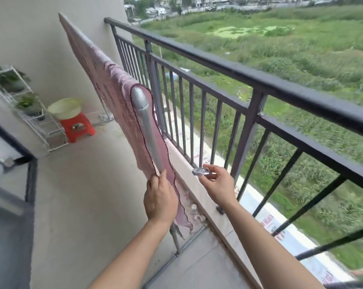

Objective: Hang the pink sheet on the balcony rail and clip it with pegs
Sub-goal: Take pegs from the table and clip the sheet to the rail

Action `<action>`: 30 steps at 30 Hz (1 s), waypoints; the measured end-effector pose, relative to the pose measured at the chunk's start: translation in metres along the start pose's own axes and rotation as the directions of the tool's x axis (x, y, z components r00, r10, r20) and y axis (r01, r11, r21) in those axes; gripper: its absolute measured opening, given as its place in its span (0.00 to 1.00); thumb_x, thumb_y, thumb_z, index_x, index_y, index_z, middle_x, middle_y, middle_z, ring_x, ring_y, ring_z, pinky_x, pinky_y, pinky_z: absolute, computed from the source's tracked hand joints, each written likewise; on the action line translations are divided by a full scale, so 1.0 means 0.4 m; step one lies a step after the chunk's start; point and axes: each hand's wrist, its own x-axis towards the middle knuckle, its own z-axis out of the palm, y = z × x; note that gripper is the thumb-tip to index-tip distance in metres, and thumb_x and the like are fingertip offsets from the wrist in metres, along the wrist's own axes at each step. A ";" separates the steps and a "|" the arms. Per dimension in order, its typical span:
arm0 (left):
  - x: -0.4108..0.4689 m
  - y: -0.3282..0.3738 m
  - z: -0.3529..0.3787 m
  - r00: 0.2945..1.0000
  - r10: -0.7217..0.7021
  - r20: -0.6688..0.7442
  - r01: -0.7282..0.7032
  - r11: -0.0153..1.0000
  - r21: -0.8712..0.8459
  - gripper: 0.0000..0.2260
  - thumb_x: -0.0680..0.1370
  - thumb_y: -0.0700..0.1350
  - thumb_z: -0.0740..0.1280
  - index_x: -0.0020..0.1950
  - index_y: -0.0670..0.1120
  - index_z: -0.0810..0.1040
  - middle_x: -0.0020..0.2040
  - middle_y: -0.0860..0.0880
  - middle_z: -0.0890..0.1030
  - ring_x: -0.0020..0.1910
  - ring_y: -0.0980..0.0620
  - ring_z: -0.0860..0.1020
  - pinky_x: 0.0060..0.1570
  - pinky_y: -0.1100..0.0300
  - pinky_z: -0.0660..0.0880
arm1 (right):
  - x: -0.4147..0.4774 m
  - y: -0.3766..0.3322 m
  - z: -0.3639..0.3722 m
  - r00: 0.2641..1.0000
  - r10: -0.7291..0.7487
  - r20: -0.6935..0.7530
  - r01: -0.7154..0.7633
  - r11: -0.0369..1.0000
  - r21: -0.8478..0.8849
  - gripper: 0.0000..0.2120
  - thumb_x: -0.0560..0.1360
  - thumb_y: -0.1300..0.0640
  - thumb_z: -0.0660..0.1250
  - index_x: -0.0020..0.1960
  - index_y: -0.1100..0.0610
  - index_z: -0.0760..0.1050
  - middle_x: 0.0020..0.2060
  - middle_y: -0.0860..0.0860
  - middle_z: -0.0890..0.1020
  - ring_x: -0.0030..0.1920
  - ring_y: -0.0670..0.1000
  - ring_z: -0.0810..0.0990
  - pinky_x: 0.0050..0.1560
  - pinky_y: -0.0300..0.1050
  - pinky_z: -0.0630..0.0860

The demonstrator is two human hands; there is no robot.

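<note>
The pink sheet (pixel 111 88) hangs over a silver drying-rack bar (pixel 144 119) that runs from the far wall toward me, just inside the dark balcony rail (pixel 234 69). My left hand (pixel 160 199) pinches the sheet's near edge against the rack's upright pole. My right hand (pixel 219 184) holds a pale grey peg (pixel 201 171) a short way to the right of the sheet, above the concrete ledge. The peg is not touching the cloth.
The concrete ledge (pixel 199 188) runs under the railing bars. A red stool (pixel 77 127) carrying a pale basin (pixel 64 107) stands at the far wall beside a white plant shelf (pixel 30 113). A few small pegs (pixel 197 213) lie by the ledge foot.
</note>
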 end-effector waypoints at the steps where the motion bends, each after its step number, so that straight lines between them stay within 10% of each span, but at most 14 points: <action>1: -0.004 0.019 0.003 0.999 -0.044 0.010 0.043 0.999 0.023 0.17 0.76 0.42 0.68 0.65 0.42 0.77 0.48 0.42 0.77 0.48 0.40 0.77 0.43 0.50 0.77 | 0.004 0.009 -0.005 1.000 -0.001 0.026 0.001 1.000 0.001 0.13 0.71 0.56 0.75 0.55 0.54 0.82 0.50 0.49 0.83 0.39 0.32 0.81 0.38 0.24 0.73; 7: 0.022 0.088 -0.003 0.962 -0.268 0.049 0.261 0.959 0.112 0.19 0.80 0.54 0.62 0.68 0.47 0.74 0.56 0.44 0.76 0.50 0.41 0.80 0.44 0.51 0.74 | 0.011 0.031 -0.032 0.991 -0.019 0.130 0.020 1.000 -0.001 0.11 0.71 0.55 0.74 0.52 0.47 0.80 0.49 0.49 0.84 0.38 0.34 0.81 0.42 0.28 0.75; 12: -0.002 0.057 -0.009 0.975 -0.199 -0.096 0.205 0.977 0.052 0.08 0.77 0.50 0.68 0.51 0.47 0.75 0.47 0.45 0.79 0.45 0.39 0.79 0.37 0.53 0.71 | 0.005 0.053 -0.054 0.984 -0.050 0.169 0.051 0.999 -0.003 0.11 0.71 0.56 0.74 0.50 0.44 0.78 0.49 0.47 0.82 0.40 0.37 0.82 0.48 0.36 0.79; 17: -0.035 0.037 0.036 0.885 -0.352 -0.305 0.253 0.912 -0.322 0.29 0.67 0.49 0.79 0.57 0.42 0.64 0.58 0.40 0.69 0.58 0.39 0.69 0.55 0.46 0.72 | 0.017 0.053 -0.065 0.980 -0.013 0.200 0.011 1.000 0.010 0.10 0.72 0.55 0.75 0.52 0.47 0.80 0.45 0.41 0.82 0.40 0.35 0.80 0.37 0.24 0.71; 23: 0.037 0.108 0.061 0.660 -0.751 -0.002 0.643 0.566 -0.516 0.58 0.58 0.69 0.77 0.76 0.52 0.47 0.74 0.43 0.61 0.71 0.42 0.62 0.67 0.43 0.65 | 0.020 0.058 -0.064 0.969 -0.006 0.247 0.019 0.999 -0.051 0.15 0.72 0.52 0.74 0.58 0.50 0.81 0.49 0.43 0.80 0.45 0.41 0.82 0.42 0.27 0.70; 30: 0.091 0.106 0.075 0.611 -0.791 -0.025 0.718 0.567 -0.404 0.38 0.72 0.54 0.71 0.75 0.44 0.56 0.66 0.42 0.73 0.63 0.38 0.72 0.56 0.43 0.72 | 0.025 0.045 -0.056 0.963 -0.007 0.271 0.038 0.993 -0.111 0.16 0.71 0.49 0.75 0.58 0.51 0.82 0.50 0.47 0.80 0.42 0.36 0.81 0.41 0.27 0.71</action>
